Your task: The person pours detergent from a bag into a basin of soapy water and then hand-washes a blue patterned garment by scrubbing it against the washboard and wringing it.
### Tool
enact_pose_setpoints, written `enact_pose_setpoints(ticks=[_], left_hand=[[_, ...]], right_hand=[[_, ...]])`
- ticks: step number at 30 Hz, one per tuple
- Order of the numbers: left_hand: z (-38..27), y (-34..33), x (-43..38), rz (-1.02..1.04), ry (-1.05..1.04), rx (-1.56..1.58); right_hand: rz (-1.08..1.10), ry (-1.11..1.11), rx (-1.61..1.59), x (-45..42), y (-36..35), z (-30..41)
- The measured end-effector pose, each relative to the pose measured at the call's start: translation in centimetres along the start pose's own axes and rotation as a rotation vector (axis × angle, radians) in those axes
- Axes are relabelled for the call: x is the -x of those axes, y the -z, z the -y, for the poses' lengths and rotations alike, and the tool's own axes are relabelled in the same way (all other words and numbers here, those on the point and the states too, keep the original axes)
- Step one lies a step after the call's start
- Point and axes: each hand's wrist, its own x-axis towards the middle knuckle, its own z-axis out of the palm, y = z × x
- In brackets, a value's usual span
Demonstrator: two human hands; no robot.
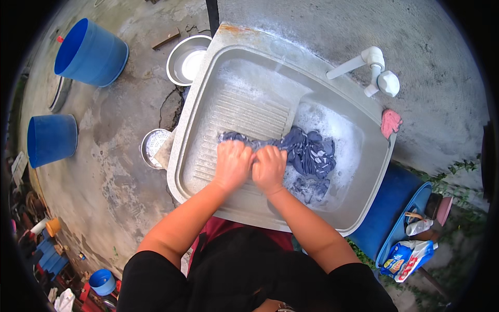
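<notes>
A wet, dark blue patterned cloth [308, 150] lies across a grey laundry sink [187, 156], partly on its ribbed washboard [249, 117] and partly in the sudsy basin at the right. My left hand [234, 162] is closed on the cloth over the ribs, near its bunched left end. Right beside it, my right hand [269, 165] grips the same cloth, the knuckles of both hands close together. The cloth's wider folds hang to the right into white foam [343, 136], and its lower part sits in the suds. The fingertips are hidden beneath the hands.
A white plastic tap [370, 74] rises behind the basin, with a pink cloth [391, 123] on the rim. Metal basin [175, 62], strainer [150, 150] and blue buckets [95, 52] stand left. At right, a blue barrel [384, 202] bears a detergent bag [409, 259].
</notes>
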Motion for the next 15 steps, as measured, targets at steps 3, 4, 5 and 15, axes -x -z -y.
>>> enact_pose_setpoints(ticks=[3, 4, 5, 15], left_hand=[[1.5, -1.8, -1.9, 0.037, 0.002, -0.036], [2.2, -2.5, -4.3, 0.030, 0.035, -0.070], [2.7, -3.3, -7.0, 0.010, 0.079, -0.082], [2.3, -4.1, -7.6, -0.203, 0.250, -0.021]], right_hand=[[-0.027, 0.070, 0.045, -2.0, -1.7, -1.1], [-0.069, 0.059, 0.041, -5.0, -2.6, -2.2], [-0.083, 0.039, 0.076, -7.5, -3.3, -3.4], [-0.120, -0.147, 0.167, -8.2, -3.6, -2.5]])
